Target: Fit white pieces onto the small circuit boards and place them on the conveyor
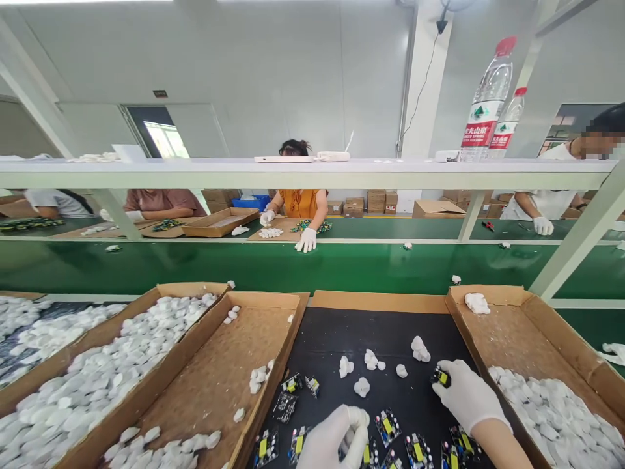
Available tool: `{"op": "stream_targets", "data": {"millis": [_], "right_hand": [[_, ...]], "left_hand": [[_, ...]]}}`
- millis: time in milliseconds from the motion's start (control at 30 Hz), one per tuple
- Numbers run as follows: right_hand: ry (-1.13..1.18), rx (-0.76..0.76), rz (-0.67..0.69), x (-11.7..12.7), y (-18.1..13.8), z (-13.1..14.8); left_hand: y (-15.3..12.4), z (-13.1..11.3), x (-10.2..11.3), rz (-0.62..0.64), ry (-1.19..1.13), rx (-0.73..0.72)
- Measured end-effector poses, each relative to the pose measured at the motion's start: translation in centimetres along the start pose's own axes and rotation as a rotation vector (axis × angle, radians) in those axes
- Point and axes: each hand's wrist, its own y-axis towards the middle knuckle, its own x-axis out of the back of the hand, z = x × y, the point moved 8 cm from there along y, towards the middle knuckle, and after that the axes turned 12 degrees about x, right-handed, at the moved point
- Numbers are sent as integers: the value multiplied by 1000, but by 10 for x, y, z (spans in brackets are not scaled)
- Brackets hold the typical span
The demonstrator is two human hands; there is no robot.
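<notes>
Both my hands wear white gloves over a black mat (336, 339). My right hand (466, 394) is closed on a small circuit board (440, 376) with a yellow part, at the mat's right side. My left hand (334, 438) is curled at the bottom edge, fingers pinched on something white that I cannot make out. Several small circuit boards (388, 426) lie along the mat's near edge. White plastic pieces (370, 358) lie scattered in the middle of the mat.
Cardboard trays of white pieces stand left (161, 339) and right (547, 345). A green conveyor belt (293, 267) runs behind them. A shelf (312, 172) carries two water bottles (488, 104). Several gloved people work on the far side.
</notes>
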Motion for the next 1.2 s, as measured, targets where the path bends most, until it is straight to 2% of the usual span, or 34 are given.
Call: {"op": "stream_targets", "data": {"millis": [67,100,200,233,267,333,433,500,567,700,800,900,1033,1100,1200], "right_hand": [[85,148,-61,13,4,35],[122,262,-106,21,6,57],[200,503,-180,34,14,113],[218,534,-199,34,19,122],[248,562,-218,34,25,128],[378,590,-255,28,39,124],[627,452,-293,13,60,85],[679,378,-298,4,64,62],[643,376,-231,-4,61,55],[338,526,-24,-22,45,73],[281,574,-16,-33,41,79],[407,526,-58,-39,44,78],[664,421,-117,-27,42,83],[892,347,-100,-20,37,87],[1135,300,-20,-12,29,99]], "left_hand": [[17,-5,-8,162,-150,137],[28,-7,-11,205,-275,224],[58,-18,-40,463,-620,451],[69,-23,-47,497,-711,457],[82,-24,-50,476,-813,459],[103,-16,-50,398,-975,469],[119,6,-42,310,-1074,504],[120,17,-35,296,-1163,546],[117,22,-28,293,-1268,576],[109,20,-23,274,-1397,632],[102,19,-26,277,-1427,671],[97,17,-30,301,-1387,665],[88,15,-33,278,-1258,649],[85,13,-34,277,-1179,604],[81,8,-40,346,-1019,554]]}}
